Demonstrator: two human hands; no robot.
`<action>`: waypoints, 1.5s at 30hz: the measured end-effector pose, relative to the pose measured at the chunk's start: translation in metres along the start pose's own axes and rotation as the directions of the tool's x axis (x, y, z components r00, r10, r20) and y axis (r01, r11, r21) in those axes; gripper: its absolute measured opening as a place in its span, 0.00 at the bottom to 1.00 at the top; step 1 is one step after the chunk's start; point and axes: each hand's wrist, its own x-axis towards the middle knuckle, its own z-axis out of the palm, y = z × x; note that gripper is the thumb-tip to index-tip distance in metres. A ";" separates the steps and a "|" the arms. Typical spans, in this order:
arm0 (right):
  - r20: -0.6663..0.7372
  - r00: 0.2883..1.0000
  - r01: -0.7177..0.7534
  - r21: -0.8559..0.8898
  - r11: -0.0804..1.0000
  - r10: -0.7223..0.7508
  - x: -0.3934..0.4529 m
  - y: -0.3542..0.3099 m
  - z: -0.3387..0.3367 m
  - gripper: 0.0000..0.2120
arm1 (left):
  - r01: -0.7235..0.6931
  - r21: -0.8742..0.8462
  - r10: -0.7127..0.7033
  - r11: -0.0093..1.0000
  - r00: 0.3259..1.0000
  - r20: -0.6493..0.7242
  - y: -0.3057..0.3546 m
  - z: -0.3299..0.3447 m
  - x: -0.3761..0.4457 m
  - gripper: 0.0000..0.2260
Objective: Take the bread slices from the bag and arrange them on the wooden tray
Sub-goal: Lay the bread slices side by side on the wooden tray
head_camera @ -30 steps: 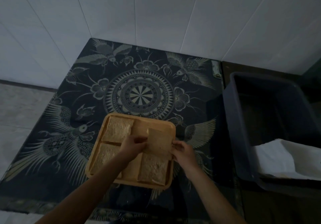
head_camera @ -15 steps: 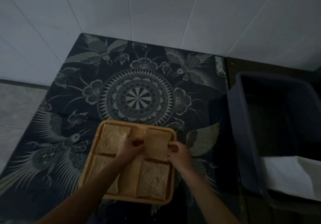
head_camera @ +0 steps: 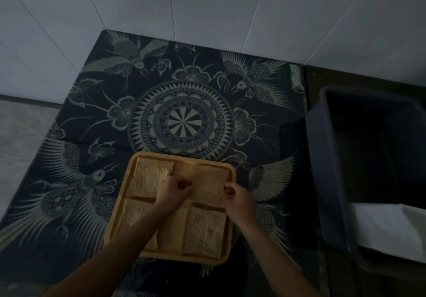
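A square wooden tray (head_camera: 134, 162) lies on the patterned cloth near the front edge. Several bread slices lie flat on it. One slice (head_camera: 152, 175) fills the far left corner, another (head_camera: 132, 213) the near left, partly under my left forearm, and a third (head_camera: 204, 232) the near right. The far right slice (head_camera: 208, 181) is pinched at its two near corners: my left hand (head_camera: 173, 192) holds its left corner and my right hand (head_camera: 237, 198) its right corner. It rests flat on the tray. The bread bag is out of sight.
A dark cloth (head_camera: 182, 121) with a mandala and birds covers the table against a white tiled wall. To the right stands a dark plastic tub (head_camera: 322, 158) with a white sheet (head_camera: 389, 230) inside its near end.
The far right slice, held tilted above the tray a second ago, has come down flat into the far right corner. Both hands stayed on it. The camera moved a little closer.
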 end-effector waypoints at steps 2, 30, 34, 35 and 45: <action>-0.002 1.000 0.007 0.006 1.000 -0.007 -0.002 -0.001 -0.001 0.18 | 0.002 -0.009 -0.002 1.000 1.000 0.000 -0.001 0.000 -0.001 0.09; -0.022 0.999 -0.043 0.163 0.986 0.047 -0.109 0.042 0.025 0.21 | 0.118 -0.170 -0.106 0.978 0.991 0.075 -0.050 0.022 -0.092 0.12; -0.011 0.999 -0.044 0.194 0.980 0.047 -0.110 0.040 0.027 0.22 | 0.102 -0.174 -0.090 0.979 0.993 0.075 -0.052 0.021 -0.094 0.10; -0.014 0.999 -0.041 0.198 0.979 0.045 -0.109 0.040 0.027 0.22 | 0.101 -0.179 -0.088 0.979 0.993 0.078 -0.052 0.021 -0.094 0.11; 0.005 0.998 -0.058 0.210 0.976 0.058 -0.107 0.040 0.026 0.20 | 0.121 -0.213 -0.104 0.969 0.991 0.090 -0.051 0.019 -0.099 0.11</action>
